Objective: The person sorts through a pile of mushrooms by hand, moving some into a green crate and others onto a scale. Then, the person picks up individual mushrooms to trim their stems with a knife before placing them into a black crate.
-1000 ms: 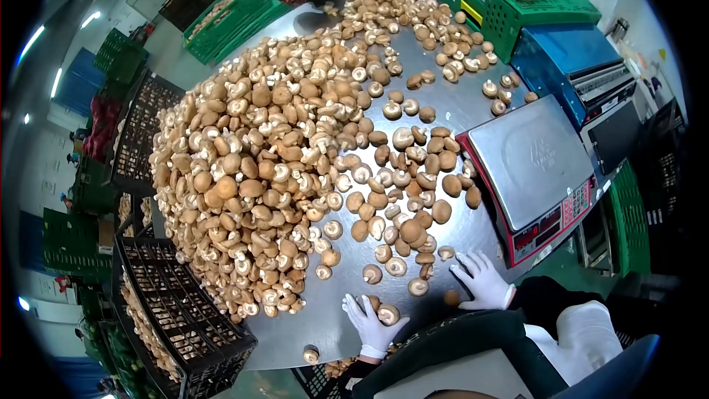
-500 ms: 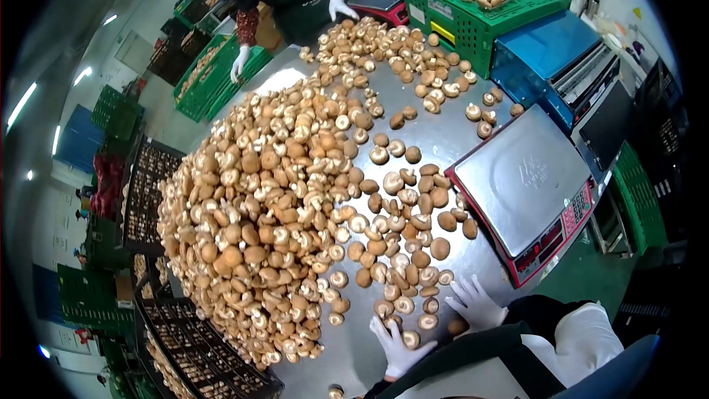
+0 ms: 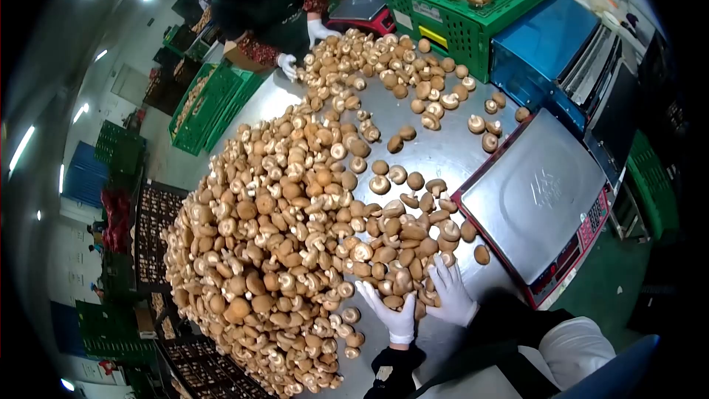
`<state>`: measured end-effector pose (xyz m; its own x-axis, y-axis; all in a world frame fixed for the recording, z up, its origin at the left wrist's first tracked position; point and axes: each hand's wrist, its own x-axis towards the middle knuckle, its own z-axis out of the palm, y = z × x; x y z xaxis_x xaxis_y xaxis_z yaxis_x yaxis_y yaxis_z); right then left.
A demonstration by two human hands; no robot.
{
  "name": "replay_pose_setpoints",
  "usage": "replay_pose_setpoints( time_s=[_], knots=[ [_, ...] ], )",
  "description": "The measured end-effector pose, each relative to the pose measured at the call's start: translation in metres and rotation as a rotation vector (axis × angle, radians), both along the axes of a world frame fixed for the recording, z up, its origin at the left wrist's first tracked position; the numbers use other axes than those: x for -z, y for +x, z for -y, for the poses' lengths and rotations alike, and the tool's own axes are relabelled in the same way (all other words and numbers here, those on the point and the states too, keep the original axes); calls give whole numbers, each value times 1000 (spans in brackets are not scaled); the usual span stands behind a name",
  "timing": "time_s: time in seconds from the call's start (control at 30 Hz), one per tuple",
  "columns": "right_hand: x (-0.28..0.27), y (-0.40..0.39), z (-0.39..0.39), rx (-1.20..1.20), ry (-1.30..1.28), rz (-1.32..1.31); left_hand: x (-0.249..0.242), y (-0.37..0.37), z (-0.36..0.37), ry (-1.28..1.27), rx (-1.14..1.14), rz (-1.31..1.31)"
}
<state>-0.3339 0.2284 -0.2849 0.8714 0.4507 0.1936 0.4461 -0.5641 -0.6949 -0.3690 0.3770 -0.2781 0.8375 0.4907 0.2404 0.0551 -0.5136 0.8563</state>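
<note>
Brown mushrooms [image 3: 258, 251] lie in a large heap on a metal table [image 3: 436, 148], with a looser group [image 3: 402, 236] to the heap's right. At the near edge of that group, my left hand [image 3: 391, 315], in a white glove, rests against the mushrooms with fingers spread. My right hand [image 3: 450, 292], also gloved, touches the same group from the right, its fingers stretched out and apart. Neither hand is closed around a mushroom. A scale [image 3: 535, 196] with a bare metal plate and a red frame stands to the right of my hands.
Across the table a co-worker [image 3: 269, 11] in white gloves touches the far mushrooms. A green crate [image 3: 469, 22] with mushrooms on top, a blue box [image 3: 543, 41] and a second scale [image 3: 362, 7] stand at the back. Black crates [image 3: 214, 362] line the left side.
Both my hands have moved forward, and the loose mushrooms before them are bunched closer together, farther from me. The co-worker's hand on the left has moved to the far mushrooms. The view has shifted.
</note>
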Motion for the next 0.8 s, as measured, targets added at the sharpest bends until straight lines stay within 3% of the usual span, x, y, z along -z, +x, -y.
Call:
replay_pose_setpoints(
  time_s=[0.17, 0.23, 0.3, 0.37, 0.43, 0.5, 0.53, 0.63, 0.7, 0.8],
  knots=[
    [6, 66, -40, 281, 192, 1, 7, 87, -11, -87, -60, 99],
    [14, 95, -55, 379, 272, 118, 5, 124, -13, 31, -107, 110],
    [10, 129, -65, 443, 285, 250, 12, 169, -21, -430, -52, 168],
    [3, 171, -77, 563, 334, 152, 14, 218, -32, -304, -33, 208],
    [16, 220, -87, 676, 351, 190, 23, 274, -44, -458, 46, 141],
    [-17, 251, -90, 801, 318, -175, -11, 308, -34, -1227, 199, 121],
    [-25, 276, -93, 806, 429, -55, -51, 312, -24, -1273, 375, 109],
    [2, 362, -118, 875, 693, 98, -86, 329, -47, -1102, 331, -36],
    [-55, 368, -92, 570, 739, -354, -132, 291, -48, -918, 320, 50],
    [-88, 344, -102, 693, 509, -84, -160, 217, -56, -663, 323, 220]
  ],
)
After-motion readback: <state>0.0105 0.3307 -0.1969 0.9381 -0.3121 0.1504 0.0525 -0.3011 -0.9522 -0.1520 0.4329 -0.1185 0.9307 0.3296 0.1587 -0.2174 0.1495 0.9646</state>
